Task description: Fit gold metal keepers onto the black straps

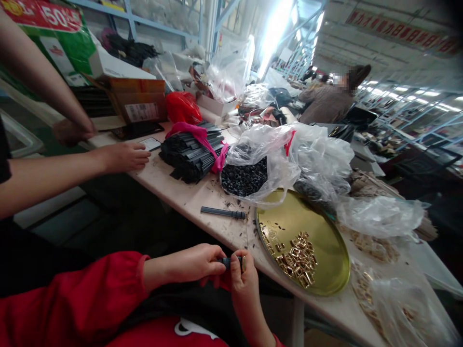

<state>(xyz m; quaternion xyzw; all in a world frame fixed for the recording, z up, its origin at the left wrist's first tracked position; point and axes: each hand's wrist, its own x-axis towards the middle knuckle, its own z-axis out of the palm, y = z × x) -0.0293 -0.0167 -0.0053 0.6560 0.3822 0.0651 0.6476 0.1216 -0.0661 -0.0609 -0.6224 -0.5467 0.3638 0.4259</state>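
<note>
Close together at the table's near edge, both my hands hold a short dark strap [226, 262]. My left hand [208, 262] has its fingers wrapped round the strap, and my right hand [245, 275] pinches its other end, where a gold buckle [243, 263] shows. Much of the strap is hidden by the fingers. On the table beyond lies a dark grey strap [221, 212] with loops and a buckle at its right end. Right of my hands, a round gold tray [327, 241] bears a heap of gold buckles [298, 259].
A bundle of dark straps [191, 153] tied with pink cloth lies behind, beside a plastic bag of black loops [246, 177]. More clear bags [383, 217] line the right. Another person's hand [125, 156] rests on the table [188, 198] at left. A person sits farther back.
</note>
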